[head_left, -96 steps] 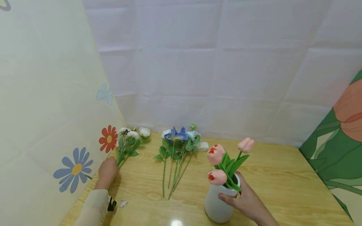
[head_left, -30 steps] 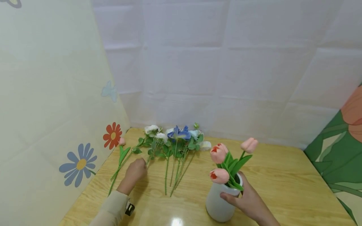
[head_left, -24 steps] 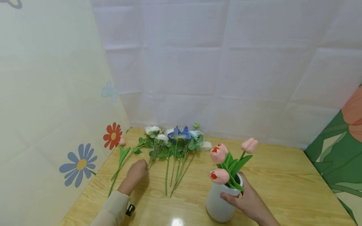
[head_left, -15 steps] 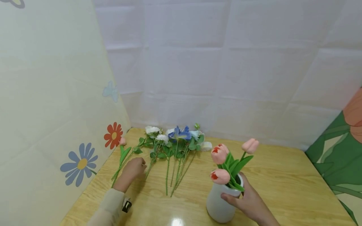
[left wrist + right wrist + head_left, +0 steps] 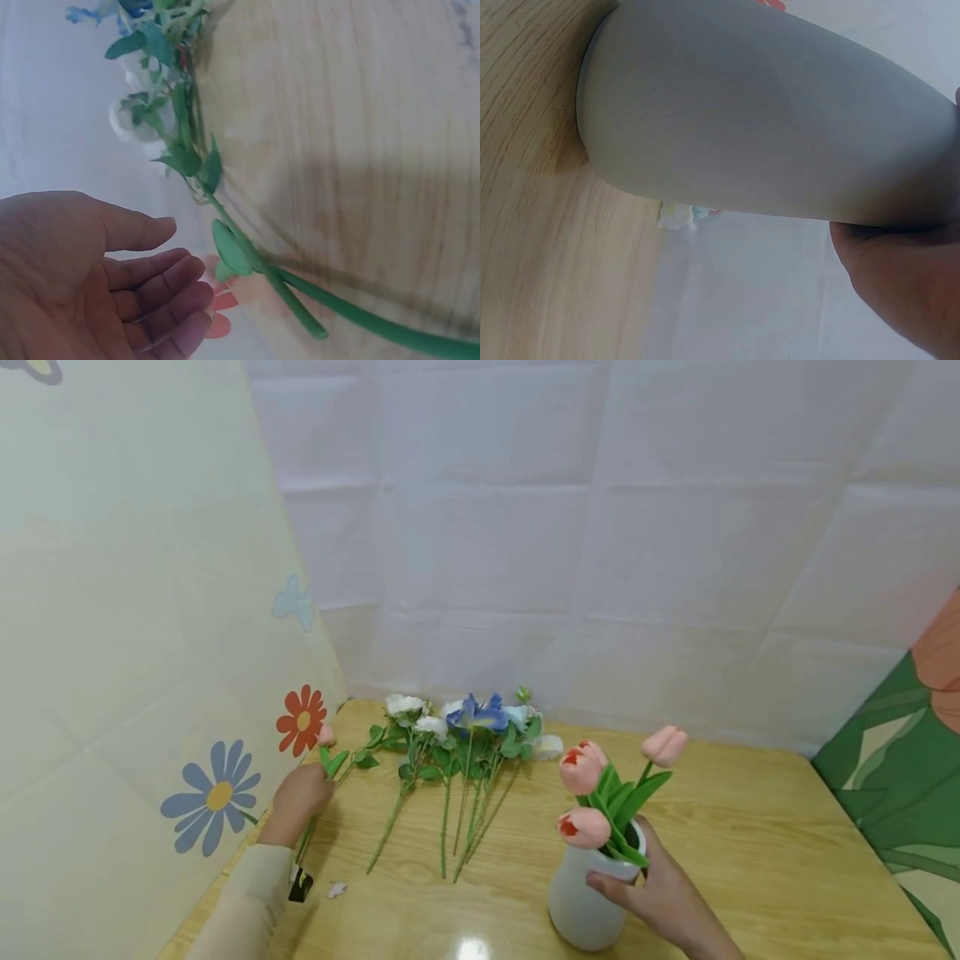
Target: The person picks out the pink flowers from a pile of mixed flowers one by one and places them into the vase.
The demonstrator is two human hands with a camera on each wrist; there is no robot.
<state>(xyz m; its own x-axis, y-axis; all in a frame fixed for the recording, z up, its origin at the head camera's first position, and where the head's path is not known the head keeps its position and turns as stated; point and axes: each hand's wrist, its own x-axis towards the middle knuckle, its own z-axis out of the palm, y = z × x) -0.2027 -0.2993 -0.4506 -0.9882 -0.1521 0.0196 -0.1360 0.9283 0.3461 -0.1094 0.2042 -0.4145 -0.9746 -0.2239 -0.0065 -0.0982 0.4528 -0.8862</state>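
Observation:
My left hand (image 5: 302, 793) is over the stem of a pink tulip (image 5: 326, 737) lying at the table's left edge. In the left wrist view that hand (image 5: 112, 281) has its fingers loosely bent with nothing between them, just beside crossing green stems (image 5: 360, 316). My right hand (image 5: 663, 889) grips a white vase (image 5: 581, 906) round its neck, thumb in front. Several pink tulips (image 5: 583, 828) with green leaves stand in the vase. The right wrist view shows the vase wall (image 5: 742, 112) with the hand (image 5: 907, 277) at its upper end, the base on the table.
White roses (image 5: 405, 707) with a long stem lie right of my left hand. Beside them lie a blue iris (image 5: 477, 717) and other stemmed flowers. A small pale scrap (image 5: 337, 890) is on the wooden table (image 5: 750, 860). Cloth-covered walls stand at the back and sides.
My left hand shifted white roses rightward from the left side towards the other flowers, let go of them, then moved back left to the lone tulip. The right hand and vase have stayed put.

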